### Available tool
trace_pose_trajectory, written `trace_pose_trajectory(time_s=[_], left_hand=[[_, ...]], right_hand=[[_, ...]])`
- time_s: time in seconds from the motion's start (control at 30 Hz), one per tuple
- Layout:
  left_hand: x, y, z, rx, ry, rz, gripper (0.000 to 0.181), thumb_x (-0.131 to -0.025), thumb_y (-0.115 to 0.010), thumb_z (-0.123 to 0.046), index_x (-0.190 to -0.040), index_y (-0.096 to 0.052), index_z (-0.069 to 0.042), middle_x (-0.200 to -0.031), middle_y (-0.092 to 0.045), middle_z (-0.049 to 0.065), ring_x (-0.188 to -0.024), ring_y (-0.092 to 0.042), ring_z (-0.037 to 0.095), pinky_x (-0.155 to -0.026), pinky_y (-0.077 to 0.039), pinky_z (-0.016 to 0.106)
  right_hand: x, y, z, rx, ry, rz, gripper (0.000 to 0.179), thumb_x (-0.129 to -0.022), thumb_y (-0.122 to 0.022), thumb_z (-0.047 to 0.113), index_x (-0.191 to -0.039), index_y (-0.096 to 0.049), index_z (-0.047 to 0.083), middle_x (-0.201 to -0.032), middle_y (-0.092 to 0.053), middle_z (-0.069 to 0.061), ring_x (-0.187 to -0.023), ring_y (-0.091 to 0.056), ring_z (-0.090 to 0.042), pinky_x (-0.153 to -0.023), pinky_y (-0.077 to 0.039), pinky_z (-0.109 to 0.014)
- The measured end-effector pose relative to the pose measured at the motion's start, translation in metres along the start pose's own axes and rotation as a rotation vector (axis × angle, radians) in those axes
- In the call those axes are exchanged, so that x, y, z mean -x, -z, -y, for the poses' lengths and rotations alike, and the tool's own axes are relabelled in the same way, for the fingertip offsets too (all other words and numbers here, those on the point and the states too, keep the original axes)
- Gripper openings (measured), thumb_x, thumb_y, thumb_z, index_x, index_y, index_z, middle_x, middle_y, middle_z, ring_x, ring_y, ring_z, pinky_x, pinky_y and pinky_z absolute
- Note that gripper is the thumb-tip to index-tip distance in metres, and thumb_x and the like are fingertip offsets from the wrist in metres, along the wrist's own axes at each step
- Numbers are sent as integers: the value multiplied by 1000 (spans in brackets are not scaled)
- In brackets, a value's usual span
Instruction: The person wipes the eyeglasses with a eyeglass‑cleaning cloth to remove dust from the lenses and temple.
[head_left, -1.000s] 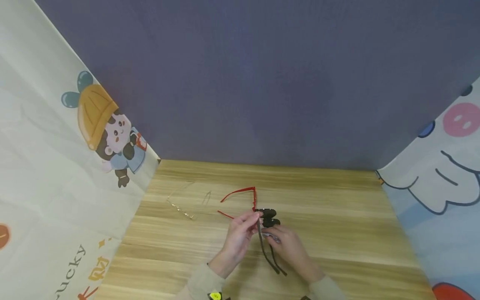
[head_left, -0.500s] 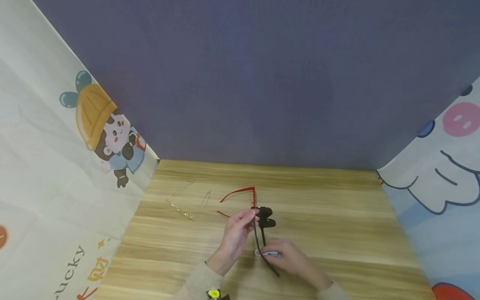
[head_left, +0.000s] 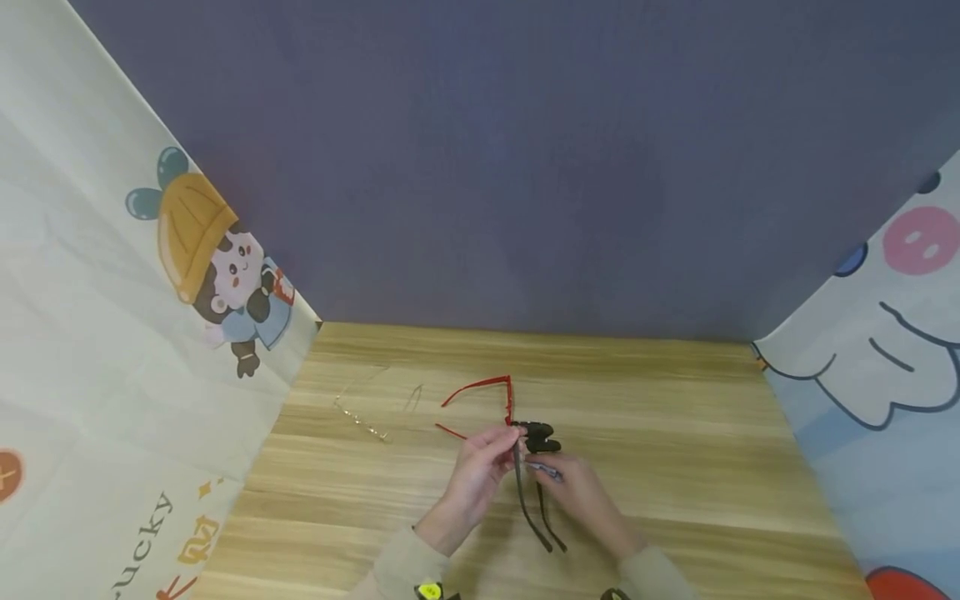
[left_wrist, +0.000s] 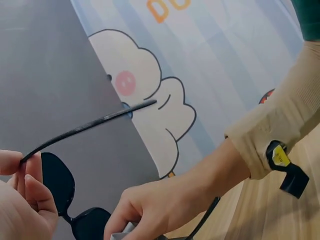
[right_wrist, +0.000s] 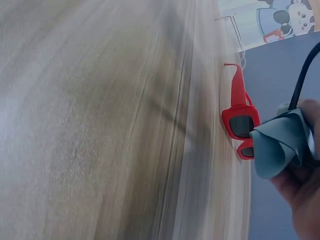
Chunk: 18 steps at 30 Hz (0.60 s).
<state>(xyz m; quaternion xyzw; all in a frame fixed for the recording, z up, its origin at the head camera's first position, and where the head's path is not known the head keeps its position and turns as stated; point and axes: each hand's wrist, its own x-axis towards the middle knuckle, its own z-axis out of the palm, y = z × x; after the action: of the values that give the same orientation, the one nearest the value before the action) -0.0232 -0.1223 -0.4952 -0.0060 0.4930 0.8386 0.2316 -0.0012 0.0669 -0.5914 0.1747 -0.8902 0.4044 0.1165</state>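
Observation:
Black sunglasses (head_left: pixel 540 431) are held above the table, lenses facing away and both temples pointing back toward the person. My left hand (head_left: pixel 474 475) pinches them at the hinge of one temple, as the left wrist view also shows. In my right hand (head_left: pixel 592 498) is a folded grey-blue cloth (right_wrist: pixel 281 142), gripped round the other temple close to the frame. That stretch of the temple is hidden by cloth and fingers. Just beyond the left hand, red sunglasses (right_wrist: pixel 238 92) with dark lenses rest on the table, partly covered by the hand in the head view.
Thin gold-framed glasses (head_left: pixel 362 421) lie on the left of the wooden table (head_left: pixel 675 417). A dark grey panel (head_left: pixel 525 167) rises along its far edge. Printed cartoon sheets stand at the left (head_left: pixel 90 292) and right (head_left: pixel 885 450).
My right hand drew the cloth back along the temple toward the person, then returned forward near the lenses. My left hand keeps its pinch, shifting only slightly. The other glasses stay put.

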Motion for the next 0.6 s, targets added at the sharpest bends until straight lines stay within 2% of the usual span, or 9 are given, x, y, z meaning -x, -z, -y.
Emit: trace_pose_trajectory(time_s=[0.1, 0.2, 0.3, 0.43, 0.6], left_hand=[[-1, 1, 1, -1, -15, 5, 8, -99, -65, -9, -98, -73, -11, -96, -73, -1, -83, -64, 6, -80, -52, 19], [-2, 2, 1, -17, -43, -1, 11, -100, -63, -8, -95, -72, -14, -105, -71, 0, -85, -63, 6, -86, -52, 21], [-4, 5, 1, -35, -67, -13, 14, -101, -62, -8, -94, -71, -15, -108, -70, 1, -85, -64, 6, -86, -52, 22], [-7, 6, 1, -28, -83, -17, 16, -102, -60, -7, -94, -72, -16, -108, -70, 2, -85, -64, 7, -83, -53, 21], [-7, 7, 0, -10, -72, -1, 19, -102, -59, -6, -93, -72, -16, -105, -70, 0, -84, -64, 7, -83, -53, 20]], right_hand=[[-1, -1, -1, -6, 21, -41, 21, -87, -79, 4, -107, -79, 9, -99, -79, -7, -80, -74, -14, -69, -60, -23], [2, -1, -1, -36, 68, -35, 23, -86, -80, 1, -108, -79, 9, -98, -79, -6, -78, -72, -10, -68, -59, -22], [6, 0, 1, -75, 123, 18, 24, -85, -79, -1, -107, -79, 8, -97, -79, -5, -79, -72, -8, -68, -59, -22], [14, 3, 6, -128, 169, 109, 21, -87, -78, 2, -107, -79, 9, -98, -79, -5, -86, -73, -10, -74, -61, -26], [18, 6, 9, -190, 132, 197, 16, -93, -76, 11, -109, -79, 10, -101, -79, -3, -91, -73, -11, -79, -61, -29]])
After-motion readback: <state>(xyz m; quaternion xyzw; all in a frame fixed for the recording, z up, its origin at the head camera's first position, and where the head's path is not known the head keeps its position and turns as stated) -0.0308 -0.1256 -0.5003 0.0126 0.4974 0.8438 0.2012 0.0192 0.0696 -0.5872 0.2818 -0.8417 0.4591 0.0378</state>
